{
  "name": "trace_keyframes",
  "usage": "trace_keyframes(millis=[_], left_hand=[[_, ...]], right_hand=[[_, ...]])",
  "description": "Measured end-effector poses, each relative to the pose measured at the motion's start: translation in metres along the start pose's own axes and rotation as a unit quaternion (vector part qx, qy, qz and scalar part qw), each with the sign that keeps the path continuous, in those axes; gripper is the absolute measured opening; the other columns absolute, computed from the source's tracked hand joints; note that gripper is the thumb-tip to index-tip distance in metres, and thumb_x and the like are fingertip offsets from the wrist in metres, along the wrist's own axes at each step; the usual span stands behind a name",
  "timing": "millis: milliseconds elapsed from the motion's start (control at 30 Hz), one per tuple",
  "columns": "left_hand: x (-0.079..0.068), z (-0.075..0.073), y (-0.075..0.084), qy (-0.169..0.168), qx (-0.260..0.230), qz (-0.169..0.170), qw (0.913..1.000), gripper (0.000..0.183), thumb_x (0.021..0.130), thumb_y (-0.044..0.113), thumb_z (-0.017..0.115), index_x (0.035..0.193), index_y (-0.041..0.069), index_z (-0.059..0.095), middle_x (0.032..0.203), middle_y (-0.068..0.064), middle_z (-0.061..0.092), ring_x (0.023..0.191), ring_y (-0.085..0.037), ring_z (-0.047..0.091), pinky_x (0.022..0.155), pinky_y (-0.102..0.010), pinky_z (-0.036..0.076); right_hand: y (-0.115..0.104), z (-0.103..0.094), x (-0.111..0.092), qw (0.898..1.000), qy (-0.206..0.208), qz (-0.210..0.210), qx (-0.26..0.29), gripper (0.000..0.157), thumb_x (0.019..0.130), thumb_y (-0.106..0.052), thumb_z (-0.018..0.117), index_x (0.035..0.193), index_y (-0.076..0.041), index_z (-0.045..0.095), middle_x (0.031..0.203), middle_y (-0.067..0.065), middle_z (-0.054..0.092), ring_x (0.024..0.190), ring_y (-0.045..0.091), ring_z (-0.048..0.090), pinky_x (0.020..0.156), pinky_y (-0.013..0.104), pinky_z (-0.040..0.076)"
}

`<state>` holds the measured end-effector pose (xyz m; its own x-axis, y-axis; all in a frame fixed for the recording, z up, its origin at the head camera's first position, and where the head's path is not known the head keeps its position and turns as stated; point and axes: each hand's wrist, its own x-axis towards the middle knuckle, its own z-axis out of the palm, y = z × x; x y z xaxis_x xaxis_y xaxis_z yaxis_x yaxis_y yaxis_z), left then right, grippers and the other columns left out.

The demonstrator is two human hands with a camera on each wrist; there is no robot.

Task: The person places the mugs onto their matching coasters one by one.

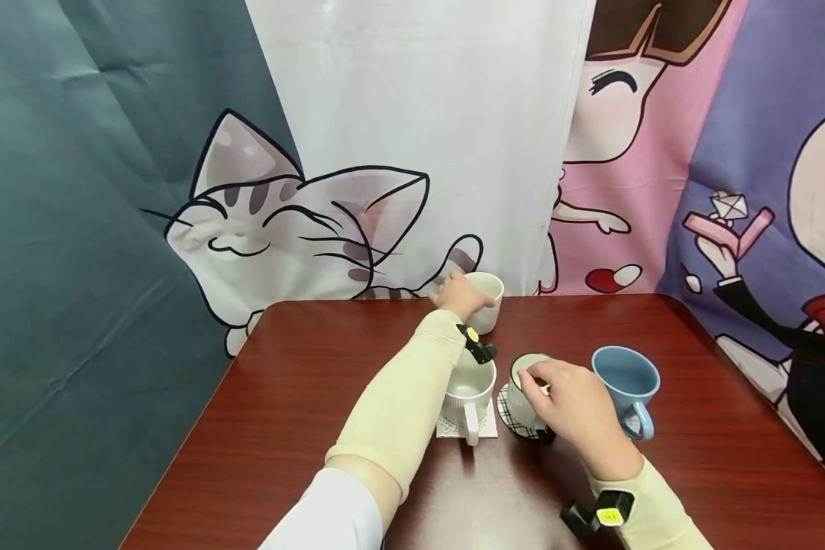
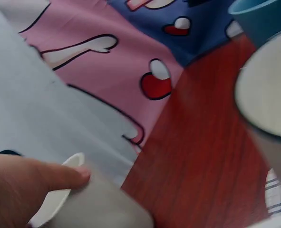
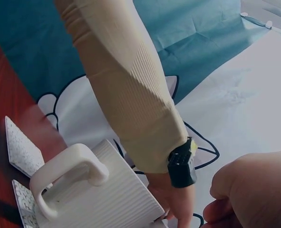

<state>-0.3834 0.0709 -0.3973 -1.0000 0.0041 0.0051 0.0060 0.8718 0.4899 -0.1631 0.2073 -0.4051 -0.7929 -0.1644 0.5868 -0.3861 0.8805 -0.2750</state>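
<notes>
At the back of the table, my left hand [image 1: 459,296] is at a plain white cup [image 1: 490,315], fingers spread on its left side. In the left wrist view the thumb lies across this cup's rim [image 2: 76,160]; the other fingers are hidden there. My right hand [image 1: 577,401] hovers over a white cup with a dark rim [image 1: 520,397], its fingers loosely curled with nothing visible between them. That cup stands on a round checked coaster [image 1: 504,411]. Beneath my left forearm a white ribbed mug [image 1: 469,391] stands on a square patterned coaster [image 1: 490,428], its handle towards me.
A blue mug [image 1: 624,374] stands to the right, beside my right hand. The dark red wooden table [image 1: 302,397] meets a hanging cartoon-printed cloth [image 1: 412,99] at its back edge. My left forearm [image 1: 399,405] reaches across the table's middle.
</notes>
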Motion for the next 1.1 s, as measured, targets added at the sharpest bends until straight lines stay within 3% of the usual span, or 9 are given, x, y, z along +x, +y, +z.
trace_keyframes(millis=[100, 200, 333, 500, 800, 1100], left_hand=[[0.009, -0.004, -0.009, -0.034, -0.038, 0.059, 0.9969, 0.1, 0.073, 0.045, 0.087, 0.15, 0.005, 0.038, 0.144, -0.011, 0.05, 0.135, -0.03, 0.047, 0.116, -0.051, 0.029], [0.021, -0.004, -0.019, -0.078, -0.08, 0.113, 0.9873, 0.103, 0.075, 0.034, 0.087, 0.156, 0.006, 0.03, 0.148, -0.014, 0.046, 0.133, -0.031, 0.049, 0.112, -0.044, 0.038], [0.033, -0.002, -0.029, -0.11, -0.105, 0.142, 0.978, 0.109, 0.074, 0.026, 0.09, 0.159, 0.006, 0.025, 0.149, -0.016, 0.045, 0.127, -0.029, 0.053, 0.105, -0.038, 0.045], [0.035, -0.002, -0.029, -0.116, -0.114, 0.148, 0.9754, 0.11, 0.073, 0.025, 0.091, 0.159, 0.006, 0.025, 0.149, -0.016, 0.045, 0.126, -0.029, 0.054, 0.104, -0.038, 0.045], [0.031, -0.008, -0.027, -0.096, -0.08, 0.13, 0.9836, 0.109, 0.07, 0.03, 0.092, 0.158, 0.011, 0.029, 0.141, -0.011, 0.054, 0.12, -0.029, 0.057, 0.1, -0.041, 0.048], [0.034, -0.013, -0.039, -0.086, -0.096, 0.145, 0.9809, 0.108, 0.067, 0.03, 0.093, 0.154, 0.005, 0.035, 0.139, -0.014, 0.057, 0.121, -0.027, 0.058, 0.102, -0.039, 0.046]], right_hand=[[0.001, 0.001, 0.0, 1.0, -0.001, 0.002, 0.002, 0.013, 0.089, -0.021, 0.075, 0.076, -0.019, 0.072, 0.069, -0.006, 0.064, 0.06, 0.011, 0.057, 0.053, 0.033, 0.047], [0.001, 0.002, 0.0, 1.0, -0.008, 0.001, 0.002, 0.013, 0.089, -0.021, 0.074, 0.076, -0.02, 0.072, 0.067, -0.008, 0.062, 0.06, 0.011, 0.057, 0.054, 0.033, 0.047], [0.001, 0.004, 0.001, 1.0, -0.01, -0.002, 0.001, 0.014, 0.089, -0.021, 0.073, 0.075, -0.021, 0.071, 0.066, -0.008, 0.061, 0.06, 0.01, 0.057, 0.054, 0.033, 0.047], [0.003, 0.004, 0.001, 1.0, -0.013, 0.002, 0.0, 0.012, 0.089, -0.022, 0.074, 0.077, -0.02, 0.073, 0.066, -0.008, 0.062, 0.06, 0.01, 0.056, 0.054, 0.033, 0.047], [0.005, 0.003, 0.0, 1.0, -0.013, 0.005, 0.003, 0.013, 0.089, -0.022, 0.073, 0.077, -0.02, 0.072, 0.067, -0.008, 0.062, 0.06, 0.01, 0.056, 0.054, 0.033, 0.047], [0.007, 0.004, 0.001, 1.0, -0.005, -0.008, 0.002, 0.017, 0.088, -0.021, 0.074, 0.072, -0.02, 0.069, 0.062, -0.009, 0.056, 0.057, 0.01, 0.052, 0.052, 0.032, 0.044]])
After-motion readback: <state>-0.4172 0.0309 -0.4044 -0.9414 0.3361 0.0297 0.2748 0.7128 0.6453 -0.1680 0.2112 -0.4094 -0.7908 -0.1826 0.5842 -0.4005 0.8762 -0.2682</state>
